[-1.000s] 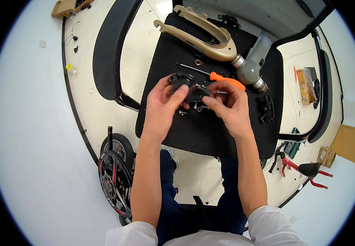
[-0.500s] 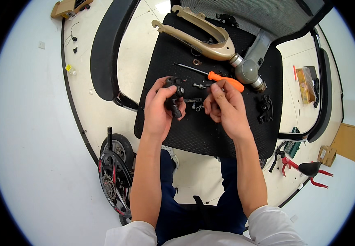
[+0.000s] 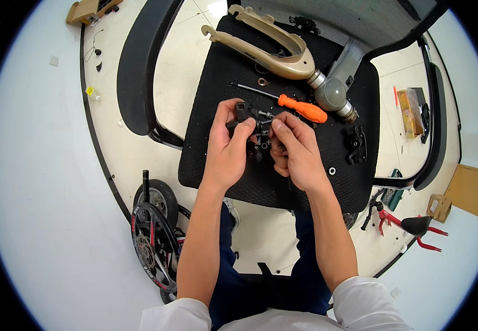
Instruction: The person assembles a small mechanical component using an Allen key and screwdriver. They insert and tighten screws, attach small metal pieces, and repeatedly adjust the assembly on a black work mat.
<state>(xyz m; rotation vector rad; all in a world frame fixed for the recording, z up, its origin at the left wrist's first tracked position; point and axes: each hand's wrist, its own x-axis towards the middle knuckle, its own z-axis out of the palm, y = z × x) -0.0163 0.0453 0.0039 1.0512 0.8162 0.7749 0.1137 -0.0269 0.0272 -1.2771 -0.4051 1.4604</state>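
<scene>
Now both hands sit closer together vs 0.5 s ago: left hand (image 3: 229, 148) pinching small black part (image 3: 245, 112), right hand (image 3: 296, 150) fingertips closed on metal bit at its 3 o'clock, orange screwdriver (image 3: 301, 107) untouched at 1 o'clock on seat pad (image 3: 217, 160), so fitting's underway.

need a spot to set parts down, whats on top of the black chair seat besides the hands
On the black chair seat lie an orange-handled screwdriver, a tan fork-shaped part, a black bracket and a small washer. The hands cover whatever lies beneath them.
</scene>
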